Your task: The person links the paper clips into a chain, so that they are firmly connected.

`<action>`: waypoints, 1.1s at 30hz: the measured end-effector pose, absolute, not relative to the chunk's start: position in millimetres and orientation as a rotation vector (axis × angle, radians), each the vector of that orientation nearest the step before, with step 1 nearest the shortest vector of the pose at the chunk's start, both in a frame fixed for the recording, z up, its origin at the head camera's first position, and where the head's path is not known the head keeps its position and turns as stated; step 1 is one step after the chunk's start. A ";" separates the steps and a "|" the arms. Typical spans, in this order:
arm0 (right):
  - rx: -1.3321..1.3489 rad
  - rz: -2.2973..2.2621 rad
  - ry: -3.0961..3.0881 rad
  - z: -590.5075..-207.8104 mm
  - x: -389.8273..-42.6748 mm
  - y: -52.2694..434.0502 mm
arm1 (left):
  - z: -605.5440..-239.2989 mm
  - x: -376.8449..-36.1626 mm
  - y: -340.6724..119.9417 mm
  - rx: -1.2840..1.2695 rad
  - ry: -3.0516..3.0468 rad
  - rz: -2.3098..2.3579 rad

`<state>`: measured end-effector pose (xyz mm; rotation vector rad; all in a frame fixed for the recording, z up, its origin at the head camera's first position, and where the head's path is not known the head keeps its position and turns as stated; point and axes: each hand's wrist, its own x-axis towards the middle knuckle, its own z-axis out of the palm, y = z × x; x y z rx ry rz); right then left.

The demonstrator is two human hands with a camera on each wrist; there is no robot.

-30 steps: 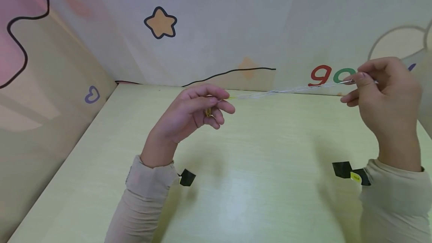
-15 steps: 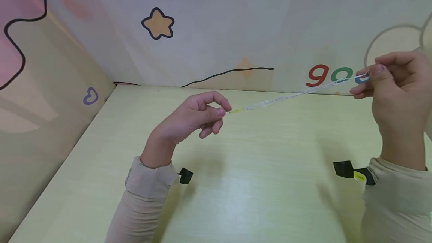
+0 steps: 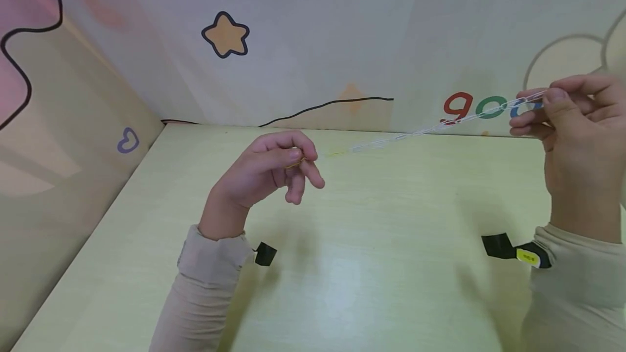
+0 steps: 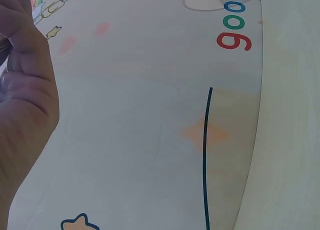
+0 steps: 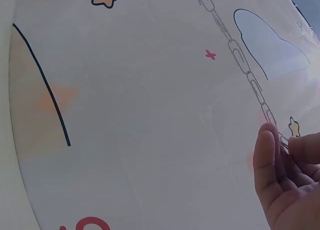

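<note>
A chain of linked paper clips (image 3: 420, 131) stretches in the air between the two hands, rising to the right. Most of its links look silvery white; a yellow paper clip (image 3: 337, 154) forms part of its left stretch. My left hand (image 3: 264, 170) pinches the left end between thumb and fingers, where a bit of yellow wire shows. Its fingertips are out of frame in the left wrist view, though yellow links (image 4: 52, 10) appear beside them. My right hand (image 3: 584, 124) pinches the other end between thumb and index finger; the last link is partly covered in the right wrist view.
Below the hands lies a pale wooden tabletop (image 3: 371, 265). A printed backdrop (image 3: 313, 42) with a star, a heart and coloured letters rises behind it and along the left side. Both sleeves carry black wrist mounts.
My right hand has moved right and up, so the chain slopes more steeply. My left hand dipped, then shifted slightly left, with yellow wire showing again under its thumb.
</note>
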<state>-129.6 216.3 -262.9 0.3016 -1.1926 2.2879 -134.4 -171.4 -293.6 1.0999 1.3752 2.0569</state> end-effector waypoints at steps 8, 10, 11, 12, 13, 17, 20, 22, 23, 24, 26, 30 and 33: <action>0.339 2.371 -1.174 -263.0 -128.7 216.0 | -293.8 -135.4 -172.1 1.145 1.200 2.080; 0.329 2.394 -1.165 -262.0 -128.5 215.2 | -294.2 -134.9 -171.6 1.134 1.241 2.089; 0.329 2.400 -1.166 -261.4 -128.2 214.2 | -294.7 -134.8 -171.3 1.131 1.272 2.090; 0.325 2.406 -1.171 -260.7 -127.7 212.9 | -294.8 -134.5 -170.9 1.125 1.305 2.090; 0.328 2.415 -1.166 -260.0 -127.2 211.0 | -295.2 -134.7 -170.7 1.123 1.334 2.089; 0.371 2.425 -1.207 -258.2 -123.2 198.7 | -295.1 -134.4 -169.5 1.096 1.481 2.086; 0.432 2.405 -1.323 -258.2 -119.5 185.9 | -291.8 -130.8 -165.8 1.051 1.635 2.073; 0.501 2.380 -1.428 -258.9 -116.8 176.6 | -288.6 -127.2 -162.1 1.022 1.727 2.066; 0.536 2.363 -1.486 -259.2 -115.3 171.7 | -286.7 -125.2 -159.8 1.009 1.761 2.067; 0.577 2.349 -1.542 -259.8 -113.8 166.7 | -285.0 -123.5 -157.7 0.994 1.788 2.070; 0.639 2.305 -1.666 -261.2 -110.8 156.8 | -282.5 -120.5 -153.6 0.962 1.816 2.083; 0.654 2.217 -1.877 -264.6 -104.8 136.6 | -280.1 -116.9 -147.3 0.902 1.812 2.111; 0.601 2.198 -1.982 -266.5 -100.6 125.3 | -280.0 -115.4 -143.1 0.890 1.805 2.136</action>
